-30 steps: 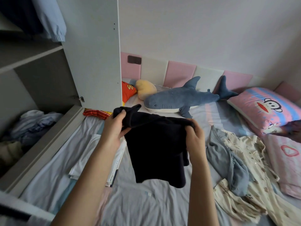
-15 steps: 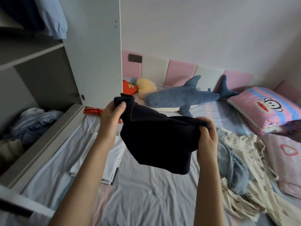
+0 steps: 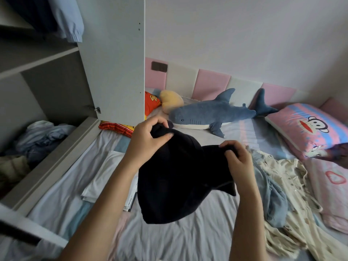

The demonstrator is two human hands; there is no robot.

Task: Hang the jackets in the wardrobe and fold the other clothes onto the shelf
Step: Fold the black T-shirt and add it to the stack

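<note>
I hold a black garment (image 3: 180, 178) up over the bed. My left hand (image 3: 148, 140) grips its upper left edge and my right hand (image 3: 235, 159) pinches the upper right edge; the cloth hangs down between them. On the bed to the right lie a blue-grey garment (image 3: 271, 193) and a cream patterned garment (image 3: 293, 208), both crumpled. A folded white garment (image 3: 105, 178) lies flat to the left. The open wardrobe (image 3: 56, 95) stands at the left, with crumpled clothes (image 3: 41, 138) on its lower shelf and a light blue jacket sleeve (image 3: 69, 19) hanging above.
The wardrobe door (image 3: 113, 59) stands open over the bed. A blue shark plush (image 3: 212, 113), a yellow plush (image 3: 171, 102) and an orange cushion (image 3: 150, 102) lie at the headboard. A pink cartoon pillow (image 3: 308, 129) is at the right.
Both hands have come lower and closer together with the black garment, which now hangs more bunched between them.
</note>
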